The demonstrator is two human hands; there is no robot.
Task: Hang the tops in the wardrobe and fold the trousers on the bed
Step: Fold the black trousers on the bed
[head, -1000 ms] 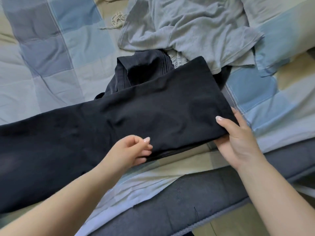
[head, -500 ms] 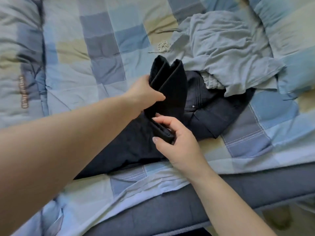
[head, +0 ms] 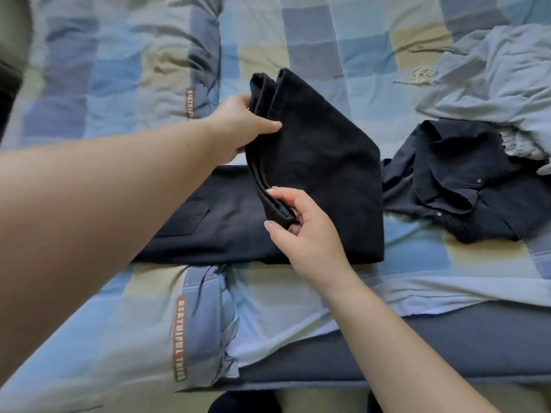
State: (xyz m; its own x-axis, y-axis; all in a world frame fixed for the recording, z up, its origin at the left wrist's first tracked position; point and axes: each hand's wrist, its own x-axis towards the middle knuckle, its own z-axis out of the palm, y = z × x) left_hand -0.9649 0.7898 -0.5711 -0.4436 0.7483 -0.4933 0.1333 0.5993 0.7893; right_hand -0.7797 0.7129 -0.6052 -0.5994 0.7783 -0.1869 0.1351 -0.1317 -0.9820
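Observation:
Black trousers [head: 322, 174] lie across the checked quilt [head: 298, 49] of the bed, with the leg ends doubled back over the seat part, whose back pocket shows at the left. My left hand [head: 241, 126] grips the far corner of the lifted leg ends, thumb on top. My right hand [head: 301, 231] pinches the near corner of the same hems between thumb and fingers. The folded flap is raised off the lower layer on its left side. A dark top with small buttons [head: 453, 186] lies crumpled to the right.
A pale grey-blue garment [head: 492, 87] with a drawstring is bunched at the back right, partly over the dark top. The grey mattress edge [head: 447, 347] runs along the front. A quilt strip with brown lettering [head: 180, 338] lies at the front left.
The view has swung left, so the trousers and clothes pile now sit further right. Both hands have carried the leg ends leftward over the seat part, and the fold now lies broader.

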